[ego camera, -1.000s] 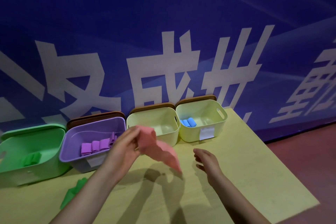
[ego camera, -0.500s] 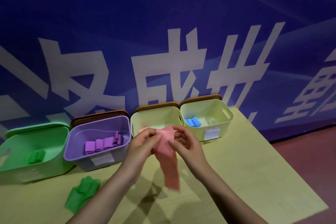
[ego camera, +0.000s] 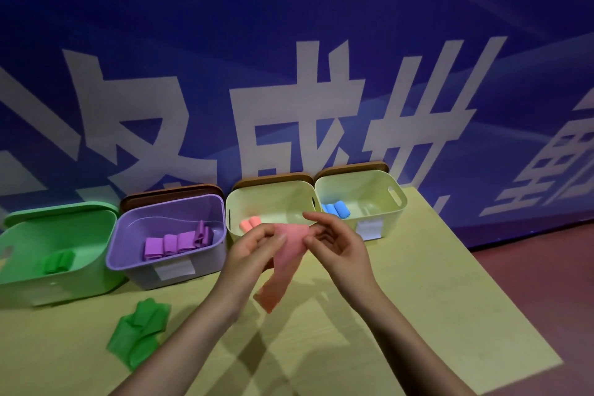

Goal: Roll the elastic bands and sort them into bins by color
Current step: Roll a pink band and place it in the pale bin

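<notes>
Head view: left hand and right hand both pinch the upper edge of a pink band, thumb and fingertips closed on it from either side; the rest of the band hangs below the fingers, above the table. Just beyond the fingertips, a pale yellow bin holds pink rolls. Right of the right fingers, a second yellow bin holds blue rolls. Left of the left fingers, a purple bin holds purple rolls; further left, a green bin holds a green roll. Below-left of the left wrist, a loose green band lies on the table.
</notes>
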Available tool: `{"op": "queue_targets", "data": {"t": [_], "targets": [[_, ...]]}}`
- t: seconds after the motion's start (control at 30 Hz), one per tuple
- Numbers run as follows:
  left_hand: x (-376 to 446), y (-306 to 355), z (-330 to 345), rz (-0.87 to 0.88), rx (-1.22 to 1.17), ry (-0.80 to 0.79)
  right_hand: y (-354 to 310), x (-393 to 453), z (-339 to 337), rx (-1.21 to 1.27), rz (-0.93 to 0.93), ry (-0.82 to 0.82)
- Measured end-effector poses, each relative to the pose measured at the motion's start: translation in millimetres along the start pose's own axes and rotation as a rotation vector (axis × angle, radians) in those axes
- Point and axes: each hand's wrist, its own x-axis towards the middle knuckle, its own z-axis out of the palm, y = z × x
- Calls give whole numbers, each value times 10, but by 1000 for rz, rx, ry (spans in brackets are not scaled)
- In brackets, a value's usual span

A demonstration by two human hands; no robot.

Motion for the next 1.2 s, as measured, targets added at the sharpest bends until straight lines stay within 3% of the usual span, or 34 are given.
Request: {"op": "queue_targets", "data": {"t": [0.2, 0.37, 0.57, 0.63, 0.8, 0.9, 1.0, 1.1, 1.2], "targets": [[-12, -6, 98, 131, 89, 23, -44, -64, -106, -77, -3, -1], [0, 21, 239, 239, 224, -79, -9, -75, -249, -206, -39, 11], [90, -21, 302, 235, 208, -6, 19, -18, -388, -244, -56, 49], [107, 5, 318, 246, 177, 32, 15, 37, -407, -221, -40, 26], [156, 32, 259, 257, 272, -40, -20, 168, -384, -176, 23, -114], [179, 51, 227, 246, 183, 0, 7, 221, -346, -127, 31, -143], [206, 118, 268, 246, 113, -7, 136, 202, -328, -44, 180, -220], [252, 199, 332, 151, -31, -20, 307, 72, -314, -45, 278, -354], [351, 262, 269, 48, -258, 49, 403, -29, -271, 19, 333, -352]]}}
